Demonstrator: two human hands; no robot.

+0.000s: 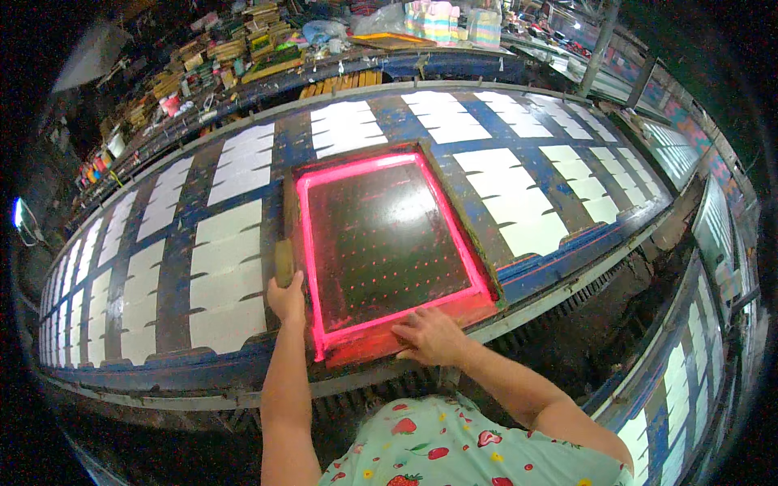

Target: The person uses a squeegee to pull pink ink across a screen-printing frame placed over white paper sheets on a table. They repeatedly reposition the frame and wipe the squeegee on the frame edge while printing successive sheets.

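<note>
Gripping the lower end of a yellow-brown block (283,261) with the left hand (287,298), right against the left side of a framed screen (389,243). Resting the right hand (432,336), fingers bent, on the red-stained near edge of the same screen; impossible to tell whether pinching that edge or only lying on it. Set at the near side of a long desk (284,146), in between columns of white sheets (227,267) to left and right. Bordered inside by a bright pink band (308,251), with a dark, glossy middle and rows of small pink dots toward the near end.

Arranged in two long rows over the blue and brown desk, with dark curved marks along the sheets' edges. Seen to the lower right, a second desk (656,417) with more white sheets. Piled beyond the far side, wooden boards (235,49) and a striped pastel bundle (433,23). Dressed in a pale green top (478,441) with a fruit pattern.
</note>
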